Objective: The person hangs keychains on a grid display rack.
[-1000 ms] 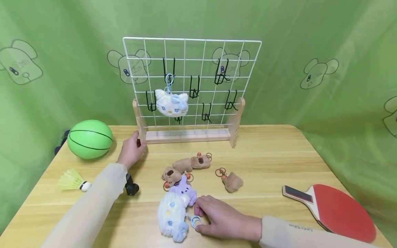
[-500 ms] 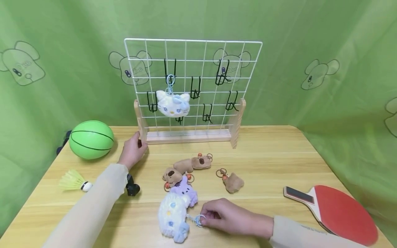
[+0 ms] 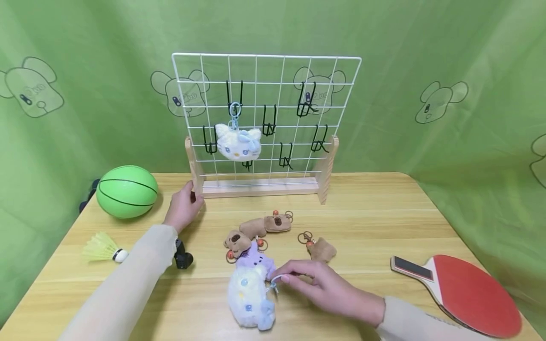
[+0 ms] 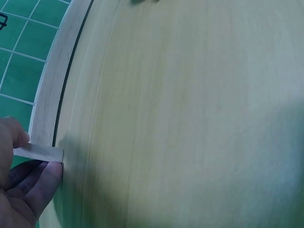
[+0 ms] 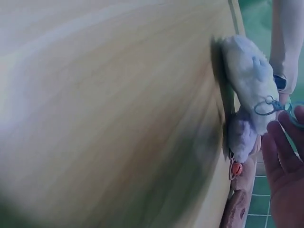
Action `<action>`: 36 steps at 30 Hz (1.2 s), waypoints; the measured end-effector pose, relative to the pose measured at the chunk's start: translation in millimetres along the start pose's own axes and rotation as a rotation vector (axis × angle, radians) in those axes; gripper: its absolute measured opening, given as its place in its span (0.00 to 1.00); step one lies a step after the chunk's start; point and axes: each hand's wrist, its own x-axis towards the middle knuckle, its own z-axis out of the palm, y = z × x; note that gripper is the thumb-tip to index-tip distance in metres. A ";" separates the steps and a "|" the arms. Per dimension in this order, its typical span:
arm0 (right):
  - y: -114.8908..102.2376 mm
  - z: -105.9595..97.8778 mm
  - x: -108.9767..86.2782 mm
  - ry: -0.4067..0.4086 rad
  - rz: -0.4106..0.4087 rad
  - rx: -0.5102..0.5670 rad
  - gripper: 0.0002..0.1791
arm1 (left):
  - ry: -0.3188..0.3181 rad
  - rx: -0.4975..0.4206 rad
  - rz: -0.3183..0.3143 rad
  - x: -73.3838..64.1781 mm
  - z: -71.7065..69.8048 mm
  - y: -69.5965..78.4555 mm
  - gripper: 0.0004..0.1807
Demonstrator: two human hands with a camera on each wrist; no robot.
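Observation:
My right hand [image 3: 322, 286] pinches the pale blue ring [image 3: 279, 276] of a white plush cat-head keychain [image 3: 249, 300] over the front of the table. The plush head lies sideways with its blue bow toward me, overlapping a purple plush keychain [image 3: 257, 260]. In the right wrist view, the ring and clasp [image 5: 275, 107] show at my fingertips. My left hand [image 3: 183, 208] grips the left wooden foot [image 4: 42, 152] of the wire grid rack [image 3: 260, 186], thumb and fingers on either side of it. A matching white cat-head keychain [image 3: 239, 143] hangs from a black hook on the grid.
Several brown plush keychains [image 3: 252, 228] lie between the rack and my right hand, one of them [image 3: 322, 249] off to the right. A green ball [image 3: 127, 192], a shuttlecock [image 3: 102, 247] and a red table tennis bat [image 3: 473, 293] lie toward the sides. Several black hooks [image 3: 269, 121] stick out of the grid.
My right hand has taken hold of the ring and moved it up and away from me. The white plush head has shifted right. My left hand has stayed on the rack foot.

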 end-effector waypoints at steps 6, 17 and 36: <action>2.0 2.1 2.2 0.025 0.084 0.233 0.12 | -0.005 -0.003 -0.002 1.0 1.5 -1.5 0.31; -2.0 -10.8 9.4 0.140 0.157 0.377 0.13 | -0.010 -0.013 -0.017 0.0 2.7 -4.5 0.31; -49.2 -136.6 93.9 0.581 -0.056 0.165 0.07 | 0.004 0.005 -0.001 1.6 1.5 -3.1 0.29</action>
